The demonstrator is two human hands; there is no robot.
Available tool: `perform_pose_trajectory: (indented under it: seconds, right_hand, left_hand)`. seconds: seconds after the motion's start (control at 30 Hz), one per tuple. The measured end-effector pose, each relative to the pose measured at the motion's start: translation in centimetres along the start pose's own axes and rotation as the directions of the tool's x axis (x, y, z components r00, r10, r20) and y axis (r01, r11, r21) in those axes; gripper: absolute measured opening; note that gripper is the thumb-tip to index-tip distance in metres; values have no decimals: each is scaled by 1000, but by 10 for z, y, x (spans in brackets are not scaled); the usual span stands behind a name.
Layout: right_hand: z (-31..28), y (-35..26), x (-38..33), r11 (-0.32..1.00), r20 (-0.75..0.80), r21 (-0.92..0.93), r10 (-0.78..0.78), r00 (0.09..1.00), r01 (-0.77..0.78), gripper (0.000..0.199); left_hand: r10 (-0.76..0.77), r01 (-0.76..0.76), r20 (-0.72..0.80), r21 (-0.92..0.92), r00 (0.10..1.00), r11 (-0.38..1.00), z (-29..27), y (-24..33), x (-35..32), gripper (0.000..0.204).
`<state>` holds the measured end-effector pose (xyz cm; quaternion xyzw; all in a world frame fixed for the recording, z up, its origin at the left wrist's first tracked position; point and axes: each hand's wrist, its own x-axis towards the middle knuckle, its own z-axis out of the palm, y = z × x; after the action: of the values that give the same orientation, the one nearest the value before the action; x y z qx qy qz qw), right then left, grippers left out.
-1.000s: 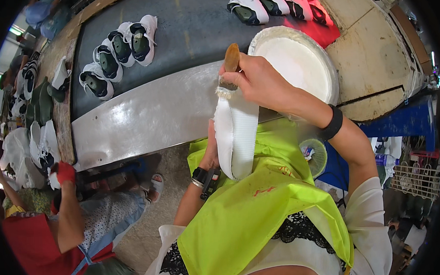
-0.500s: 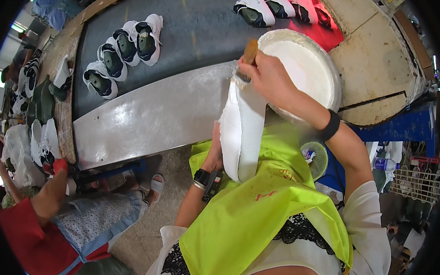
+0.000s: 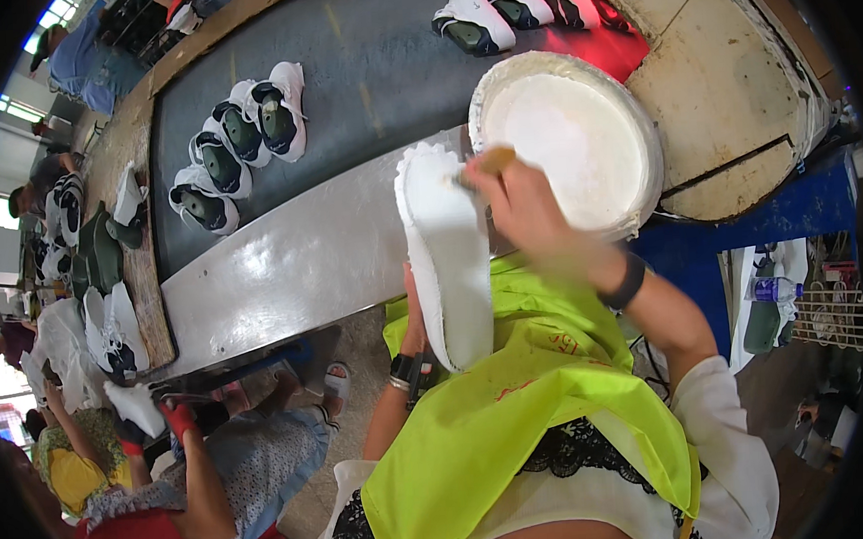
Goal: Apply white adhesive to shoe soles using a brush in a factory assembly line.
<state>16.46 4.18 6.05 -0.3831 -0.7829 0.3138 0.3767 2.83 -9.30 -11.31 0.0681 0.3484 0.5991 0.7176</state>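
A white shoe sole [image 3: 461,278] stands on end in front of my apron, its hollow side facing up and its scalloped edge at the far end. My left hand [image 3: 413,314] grips it from the left side, fingers mostly hidden behind it. In my right hand [image 3: 526,206], slightly blurred, is a brush [image 3: 494,159] with a wooden handle; its bristle end is at the sole's upper part. Just beyond that hand sits a round tub [image 3: 648,146] of white liquid, its rim crusted.
White shoes [image 3: 239,133] stand in a row on the dark belt [image 3: 343,69], with more [image 3: 472,18] near a red sheet [image 3: 596,61]. A metal ledge [image 3: 284,248] borders the belt. At left, a co-worker in red gloves [image 3: 179,419] handles a white piece.
My right hand and brush have moved down and slightly left along the sole. The sole has turned, showing more of its hollow side. The co-worker's gloved hands have lowered.
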Motion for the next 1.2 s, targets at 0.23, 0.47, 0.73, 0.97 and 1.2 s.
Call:
perform_pose_trajectory:
  seconds: [0.23, 0.47, 0.73, 0.97, 1.2]
  right_hand:
    - [-35, -21, -25, 916, 128, 230, 306, 943, -328, 11]
    - [-90, -3, 19, 846, -123, 391, 438, 891, -362, 16]
    - [-100, 46, 31, 773, -219, 473, 568, 793, -423, 12]
    - [-114, 53, 50, 764, -171, 467, 572, 802, -445, 16]
    - [-121, 43, 41, 758, -112, 513, 526, 843, -404, 18]
  left_hand:
    - [16, 4, 161, -127, 987, 992, 31, 47, -1, 75]
    - [86, -137, 261, 187, 962, 973, 103, 218, 161, 73]
    - [798, 304, -205, 952, 566, 29, 94, 247, 398, 67]
    - [775, 166, 302, 873, 555, -459, 72, 259, 331, 80]
    - [861, 516, -70, 824, 503, -235, -36, 331, 223, 91]
